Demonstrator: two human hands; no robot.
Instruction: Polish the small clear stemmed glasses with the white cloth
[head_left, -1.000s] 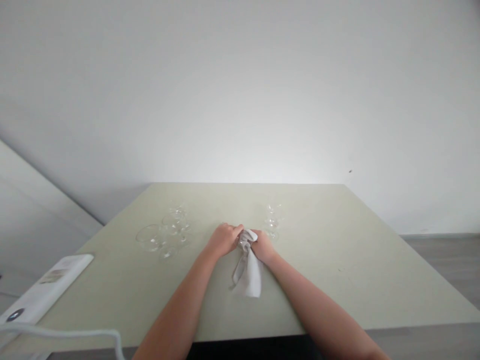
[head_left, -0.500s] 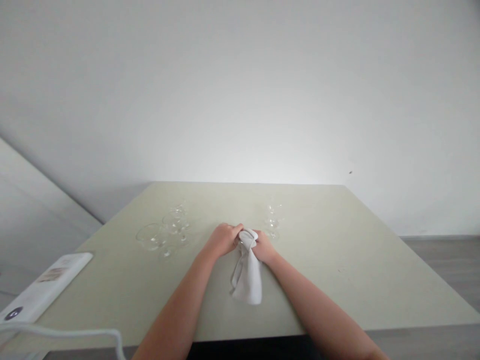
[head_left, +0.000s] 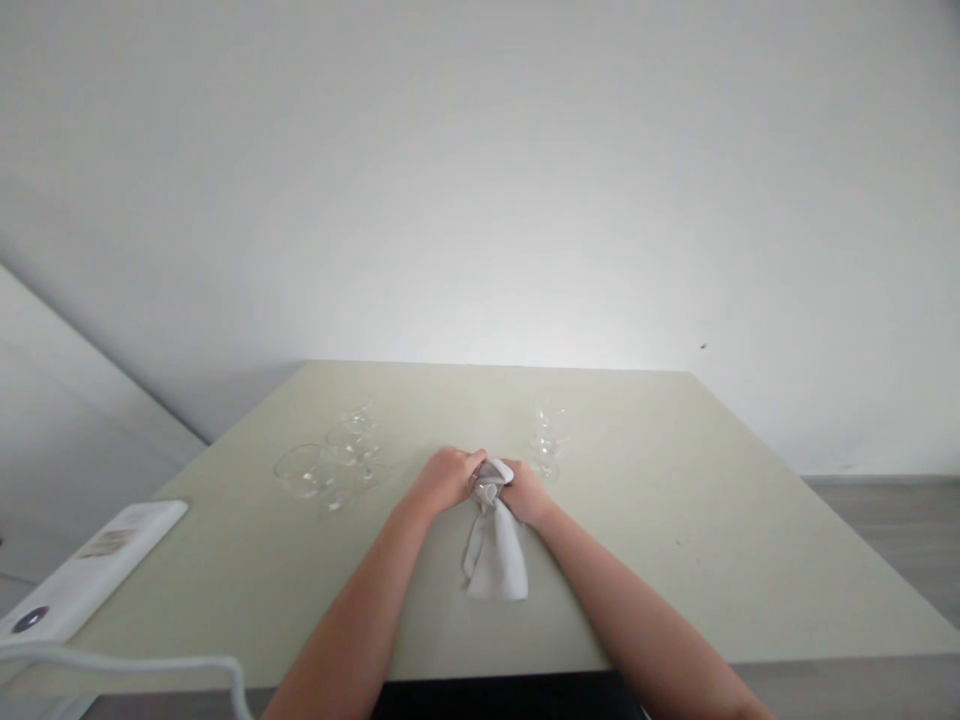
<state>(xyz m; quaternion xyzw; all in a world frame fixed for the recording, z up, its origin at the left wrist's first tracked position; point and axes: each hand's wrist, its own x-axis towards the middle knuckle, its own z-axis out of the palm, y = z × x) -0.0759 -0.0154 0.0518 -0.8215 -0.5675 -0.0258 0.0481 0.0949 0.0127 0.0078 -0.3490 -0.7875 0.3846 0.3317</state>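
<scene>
Near the middle of the table my two hands are close together around a white cloth (head_left: 499,560). My right hand (head_left: 525,490) is closed on the cloth, which is bunched at the top and hangs down towards me. My left hand (head_left: 448,475) is closed at the left side of a clear glass (head_left: 485,490), mostly hidden by the cloth and fingers. Left of my hands stand several clear stemmed glasses (head_left: 304,470). Beyond my right hand, more small clear glassware (head_left: 546,445) is in a row, faint against the table.
The pale table (head_left: 675,580) reaches back to a white wall (head_left: 480,180). At its left edge lies a long white box-like object (head_left: 105,565) with a dark round mark. A white cable (head_left: 150,662) crosses the near left corner.
The cloth's bunched top has shifted and opened a little, so more of the clear glass shows. Its hanging end has swung slightly right. Both hands stay in nearly the same place.
</scene>
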